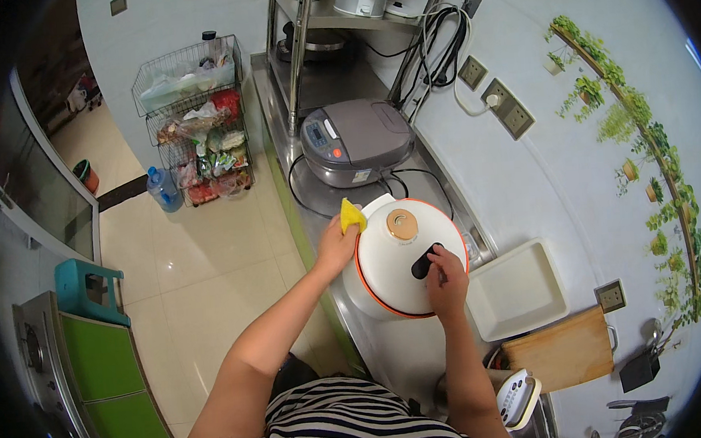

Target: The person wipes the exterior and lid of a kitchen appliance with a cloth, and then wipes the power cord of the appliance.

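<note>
On the steel counter before me stands a round white electric cooker (pixel 389 265) with an orange rim, its lid down. The lid bears a round tan knob (pixel 402 224) and a black oval part (pixel 428 262). My left hand (pixel 336 244) pinches a yellow cleaning cloth or sponge (pixel 351 216) at the cooker's left edge, beside a white handle. My right hand (pixel 447 279) is over the lid's right part, fingertips at the black part; whether they grip it cannot be told.
A grey rice cooker (pixel 358 140) and loose cables stand behind. At right are a white plastic tub (pixel 520 290), a wooden cutting board (pixel 563 350) and a black utensil holder (pixel 639 370). A steel shelf rack (pixel 296 72) rises at the back.
</note>
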Available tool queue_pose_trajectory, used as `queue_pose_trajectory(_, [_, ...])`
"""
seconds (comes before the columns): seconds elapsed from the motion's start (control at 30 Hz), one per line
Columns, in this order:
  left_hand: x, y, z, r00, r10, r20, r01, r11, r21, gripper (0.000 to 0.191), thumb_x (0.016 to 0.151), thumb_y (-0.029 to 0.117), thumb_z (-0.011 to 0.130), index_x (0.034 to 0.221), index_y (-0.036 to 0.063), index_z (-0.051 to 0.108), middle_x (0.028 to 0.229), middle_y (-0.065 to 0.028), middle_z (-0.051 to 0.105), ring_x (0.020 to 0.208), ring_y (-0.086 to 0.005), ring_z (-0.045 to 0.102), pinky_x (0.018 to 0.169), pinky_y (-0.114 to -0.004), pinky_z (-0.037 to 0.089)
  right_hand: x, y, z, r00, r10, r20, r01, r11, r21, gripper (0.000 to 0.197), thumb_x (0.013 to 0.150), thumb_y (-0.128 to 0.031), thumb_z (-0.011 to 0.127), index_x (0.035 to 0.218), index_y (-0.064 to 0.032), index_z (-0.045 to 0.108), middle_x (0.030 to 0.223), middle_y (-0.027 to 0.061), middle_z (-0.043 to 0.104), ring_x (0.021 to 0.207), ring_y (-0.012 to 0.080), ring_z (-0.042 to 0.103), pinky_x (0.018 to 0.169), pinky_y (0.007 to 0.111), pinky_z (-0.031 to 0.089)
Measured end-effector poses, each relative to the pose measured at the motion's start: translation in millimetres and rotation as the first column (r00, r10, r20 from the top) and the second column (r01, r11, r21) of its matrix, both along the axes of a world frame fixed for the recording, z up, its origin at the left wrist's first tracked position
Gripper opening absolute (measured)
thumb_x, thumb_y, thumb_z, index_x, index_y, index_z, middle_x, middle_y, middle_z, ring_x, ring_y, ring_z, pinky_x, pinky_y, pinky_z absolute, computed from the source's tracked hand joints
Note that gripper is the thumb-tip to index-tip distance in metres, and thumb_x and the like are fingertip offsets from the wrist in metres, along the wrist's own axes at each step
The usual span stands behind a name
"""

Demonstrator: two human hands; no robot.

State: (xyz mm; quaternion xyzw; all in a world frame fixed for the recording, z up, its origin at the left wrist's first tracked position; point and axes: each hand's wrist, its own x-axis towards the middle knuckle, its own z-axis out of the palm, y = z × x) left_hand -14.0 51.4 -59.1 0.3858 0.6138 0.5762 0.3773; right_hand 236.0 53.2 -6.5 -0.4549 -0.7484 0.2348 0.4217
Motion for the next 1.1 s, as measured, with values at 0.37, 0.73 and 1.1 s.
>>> queue_pose_trajectory(0.37, [-19, 32, 19, 0.914, -0.234, -0.332, 0.218, 0.972, -0.084, 0.037, 0.088, 0.026, 0.053, 0.115, 0.0021, 0.064, 0.116, -0.0211, 0.066, 0.106, -0.0373, 0.063, 0.091, -0.044, 0.048, -17, -57, -5, 0.792, -0.268, 0.548, 0.171, 0.96, 0.222, 0.05, 0.095, -0.022, 0.046, 0.142, -0.0039, 0.047, 0.152, 0.023, 0.038, 0.144, 0.0383, 0.029, 0.117, 0.056, 0.014])
queue_pose_trajectory(0.73, [-15, 12, 26, 0.874, -0.185, -0.45, 0.259, 0.96, 0.109, 0.045, 0.087, 0.02, 0.05, 0.125, -0.0035, 0.059, 0.136, -0.0263, 0.054, 0.124, -0.0419, 0.053, 0.104, -0.042, 0.043, -15, -56, -3, 0.81, -0.269, 0.52, 0.173, 0.958, 0.227, 0.051, 0.093, -0.023, 0.046, 0.141, -0.0043, 0.049, 0.149, 0.0222, 0.04, 0.142, 0.0394, 0.031, 0.116, 0.056, 0.015])
queue_pose_trajectory(1.1, [-9, 50, 79, 0.577, -0.478, -0.662, 0.492, 0.85, -0.185, 0.05, 0.09, 0.031, 0.04, 0.13, 0.0068, 0.059, 0.133, -0.0169, 0.059, 0.121, -0.036, 0.055, 0.103, -0.042, 0.041, -14, -55, -5, 0.826, -0.276, 0.492, 0.175, 0.954, 0.242, 0.052, 0.089, -0.024, 0.053, 0.137, -0.0057, 0.053, 0.148, 0.0213, 0.042, 0.14, 0.0384, 0.035, 0.114, 0.058, 0.018])
